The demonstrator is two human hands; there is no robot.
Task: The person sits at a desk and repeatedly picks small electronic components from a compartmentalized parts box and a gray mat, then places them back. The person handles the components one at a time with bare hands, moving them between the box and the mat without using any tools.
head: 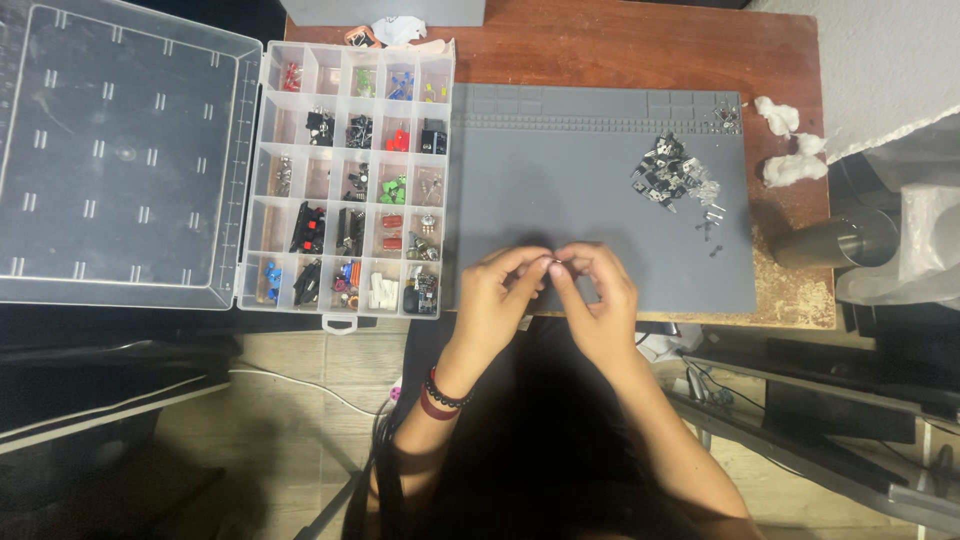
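Left of the grey mat (560,190), a clear parts box (345,180) is lying open, its lid (120,150) folded out flat further left. The compartments are holding small electronic parts in red, green, blue and black.

At the mat's near edge, the left hand (492,295) and right hand (598,295) are meeting fingertip to fingertip, both pinching a tiny part (555,262) between thumbs and forefingers. The part is too small to tell its kind. The other fingers are curling loosely. A dark beaded bracelet (440,395) is sitting on the left wrist.

Toward the mat's far right corner, a pile of small black and silver parts (675,180) is lying loose. Off the mat's right edge, white cotton wads (790,150) and a metal cup (835,245) are resting on the wooden table (640,45).

Judging by the grip, the step in hand is looking over or working the tiny part between the fingers. Any next handling calls for a steady, fine pinch, since a part that small could slip easily.
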